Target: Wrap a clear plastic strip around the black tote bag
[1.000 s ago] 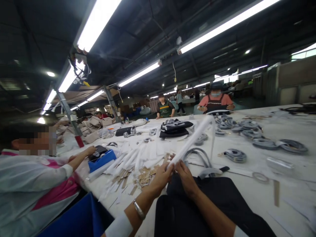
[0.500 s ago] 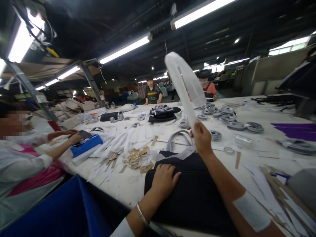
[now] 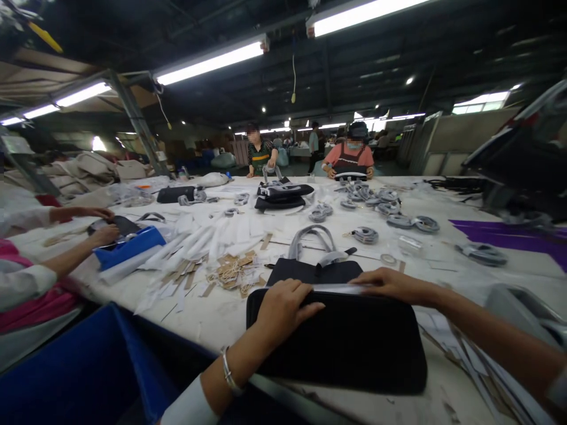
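A black bag (image 3: pixel 341 342) lies on the white table in front of me, its grey wrapped handles (image 3: pixel 312 236) standing up at the far side. My left hand (image 3: pixel 286 307) rests over the bag's top edge at the left, thumb apart from the fingers. At the right end of the same edge, my right hand (image 3: pixel 383 283) has its fingers together on a white translucent strip (image 3: pixel 339 288), which lies along the bag's opening. The fingertips of my right hand are partly hidden.
Paper tags (image 3: pixel 234 271) and white strips (image 3: pixel 221 236) lie left of the bag. Coiled grey handles (image 3: pixel 365 235) lie beyond it. A blue bin (image 3: pixel 88 366) stands lower left. Co-workers' hands (image 3: pixel 104 224) work at left; two people (image 3: pixel 352 156) stand across the table.
My right hand has come down from the air to the bag's edge, bringing the white strip with it. My left hand stays on the bag. The view has shifted right.
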`<act>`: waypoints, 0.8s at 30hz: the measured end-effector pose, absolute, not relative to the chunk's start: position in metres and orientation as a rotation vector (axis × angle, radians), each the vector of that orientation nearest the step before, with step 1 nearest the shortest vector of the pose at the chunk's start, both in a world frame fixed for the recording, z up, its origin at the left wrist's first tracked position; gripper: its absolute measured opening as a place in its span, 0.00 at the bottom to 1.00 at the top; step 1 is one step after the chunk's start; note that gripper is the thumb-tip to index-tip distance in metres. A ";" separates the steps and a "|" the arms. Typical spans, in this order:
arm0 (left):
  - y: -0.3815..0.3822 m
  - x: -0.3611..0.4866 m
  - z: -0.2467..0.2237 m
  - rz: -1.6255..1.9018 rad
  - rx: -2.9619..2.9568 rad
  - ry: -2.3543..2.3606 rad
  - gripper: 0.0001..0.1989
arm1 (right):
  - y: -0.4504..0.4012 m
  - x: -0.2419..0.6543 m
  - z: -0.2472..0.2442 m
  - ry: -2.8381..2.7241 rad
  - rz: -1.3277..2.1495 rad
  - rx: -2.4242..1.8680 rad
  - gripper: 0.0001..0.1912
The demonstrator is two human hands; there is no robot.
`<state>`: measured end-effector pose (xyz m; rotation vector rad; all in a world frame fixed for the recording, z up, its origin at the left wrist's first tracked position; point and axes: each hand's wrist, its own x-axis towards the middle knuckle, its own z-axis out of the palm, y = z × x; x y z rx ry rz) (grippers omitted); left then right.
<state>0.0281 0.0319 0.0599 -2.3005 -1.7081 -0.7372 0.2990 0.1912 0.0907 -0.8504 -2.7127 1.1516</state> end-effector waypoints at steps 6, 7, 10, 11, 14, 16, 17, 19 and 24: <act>0.049 -0.004 0.080 -0.690 -2.720 -1.774 0.17 | 0.192 0.280 0.072 -2.428 2.201 -0.886 0.22; 0.051 -0.014 0.086 -0.714 -2.795 -1.805 0.17 | 0.191 0.280 0.074 -2.418 2.217 -0.909 0.21; 0.057 -0.048 0.098 -0.775 -2.969 -2.118 0.20 | 0.184 0.280 0.083 -2.408 2.173 -0.960 0.18; 0.059 -0.058 0.099 -0.775 -3.032 -2.263 0.22 | 0.180 0.280 0.086 -2.400 2.150 -0.956 0.17; 0.066 -0.078 0.094 -0.792 -3.219 -2.557 0.24 | 0.169 0.282 0.093 -2.344 2.106 -0.941 0.16; 0.070 -0.087 0.089 -0.719 -3.179 -2.650 0.25 | 0.165 0.282 0.094 -2.319 2.104 -0.948 0.16; 0.071 -0.090 0.088 -0.630 -3.121 -2.671 0.26 | 0.165 0.282 0.093 -2.317 2.109 -0.947 0.16; 0.071 -0.099 0.089 -0.450 -3.037 -2.642 0.26 | 0.165 0.282 0.091 -2.315 2.119 -0.928 0.16; 0.054 -0.126 0.103 -0.254 -3.205 -2.535 0.20 | 0.162 0.281 0.090 -2.279 2.149 -0.942 0.18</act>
